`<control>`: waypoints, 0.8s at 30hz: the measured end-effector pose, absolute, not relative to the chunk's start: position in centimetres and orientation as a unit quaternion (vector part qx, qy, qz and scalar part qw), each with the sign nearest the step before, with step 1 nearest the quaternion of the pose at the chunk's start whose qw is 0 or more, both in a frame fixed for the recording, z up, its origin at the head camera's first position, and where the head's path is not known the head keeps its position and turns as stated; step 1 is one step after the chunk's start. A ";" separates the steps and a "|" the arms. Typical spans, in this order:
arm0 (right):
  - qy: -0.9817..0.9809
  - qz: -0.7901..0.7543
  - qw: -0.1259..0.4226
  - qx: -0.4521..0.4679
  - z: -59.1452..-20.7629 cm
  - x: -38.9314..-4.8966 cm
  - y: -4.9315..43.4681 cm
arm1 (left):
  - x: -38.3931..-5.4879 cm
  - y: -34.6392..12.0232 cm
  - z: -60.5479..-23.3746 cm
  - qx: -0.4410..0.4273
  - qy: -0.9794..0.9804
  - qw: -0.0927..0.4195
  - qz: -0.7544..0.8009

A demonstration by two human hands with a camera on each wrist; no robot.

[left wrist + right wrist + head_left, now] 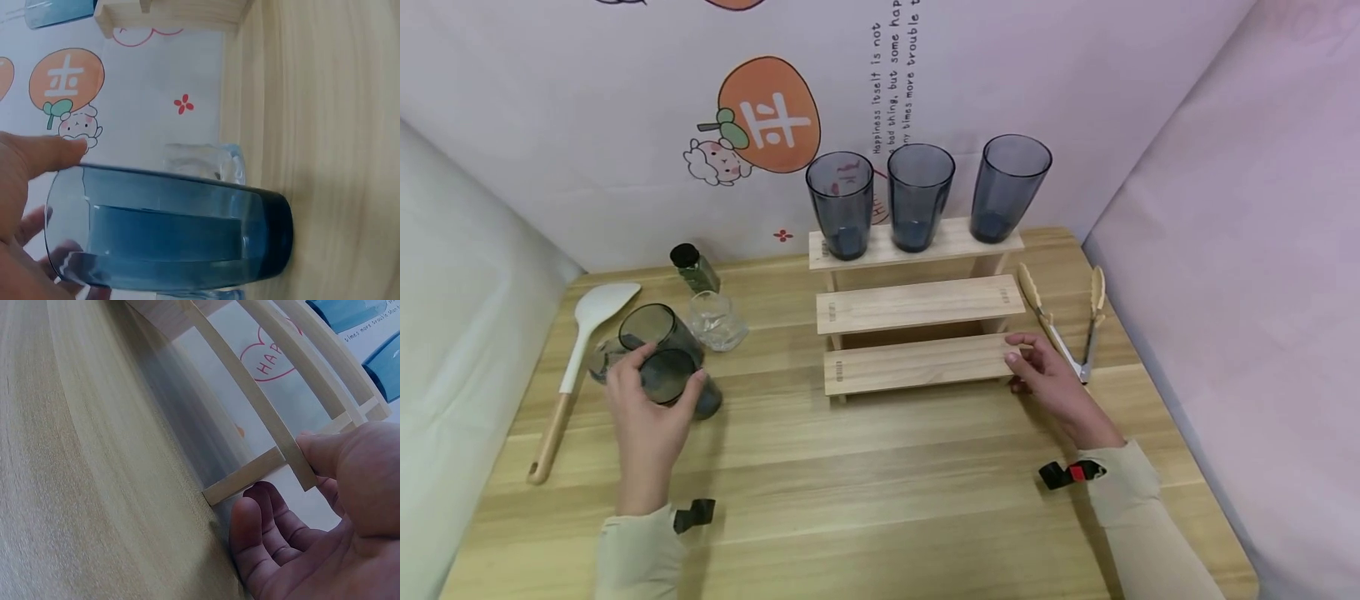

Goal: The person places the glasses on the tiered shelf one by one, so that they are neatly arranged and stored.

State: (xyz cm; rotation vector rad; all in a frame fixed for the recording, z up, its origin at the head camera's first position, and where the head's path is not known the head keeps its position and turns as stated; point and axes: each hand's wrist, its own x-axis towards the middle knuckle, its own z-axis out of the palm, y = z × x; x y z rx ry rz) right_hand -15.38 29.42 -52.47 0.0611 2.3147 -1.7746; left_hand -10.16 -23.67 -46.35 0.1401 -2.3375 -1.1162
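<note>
At the left of the table, my left hand (647, 425) grips a blue-grey drinking glass (175, 231) around its rim, thumb on one side and fingers on the other. The glass stands upright, its base at the tabletop in the left wrist view. Just behind it is a similar dark glass (679, 332). My right hand (1060, 390) holds the right end of the lowest board of a three-step wooden rack (917, 365). In the right wrist view the thumb lies against the board's end (300, 469), with the other fingers curled below. Three blue-grey glasses (916, 200) stand on the top step.
Near the left hand are a small clear glass (718, 323), another clear glass (601, 360), a dark-lidded jar (695, 268) and a white spatula (580, 333) with a wooden handle. Tongs (1086, 333) lie right of the rack. A printed cloth (625, 167) hangs behind the table.
</note>
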 end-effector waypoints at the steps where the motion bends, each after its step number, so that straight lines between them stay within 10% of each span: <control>1: 0.788 -0.605 0.112 0.022 -52.4 -15.4 29.4 | -10.1 -23.6 -46.5 0.045 -0.864 0.267 -0.424; 24: 0.788 -0.606 0.106 0.020 -52.7 -15.3 29.4 | -10.2 -22.4 -48.7 0.151 -0.734 0.203 -0.631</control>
